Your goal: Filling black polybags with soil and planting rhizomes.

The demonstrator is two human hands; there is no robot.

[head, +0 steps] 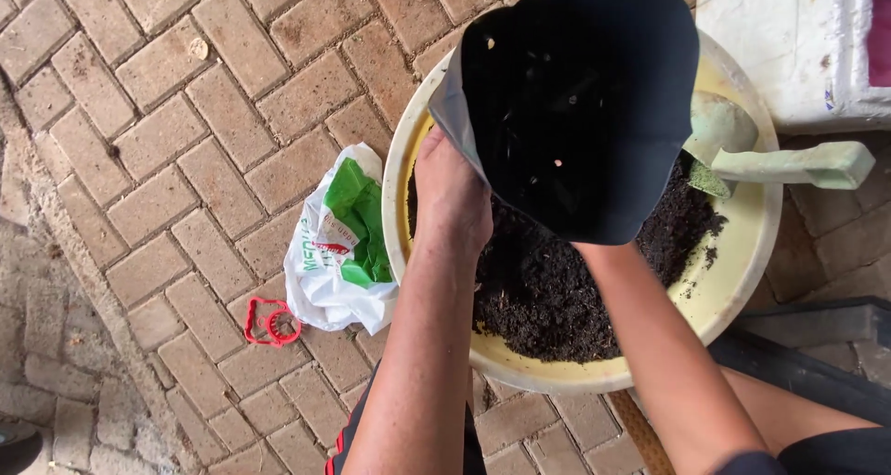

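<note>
- Your left hand (452, 196) grips the rim of the soft black plastic grow bag (580, 104), held over the round cream basin (742, 252) of dark soil (557, 289).
- Your right hand is hidden beneath the bag; its state can't be told.
- Judging by its sag, the bag is light and floppy; hold the rim on both sides.
</note>
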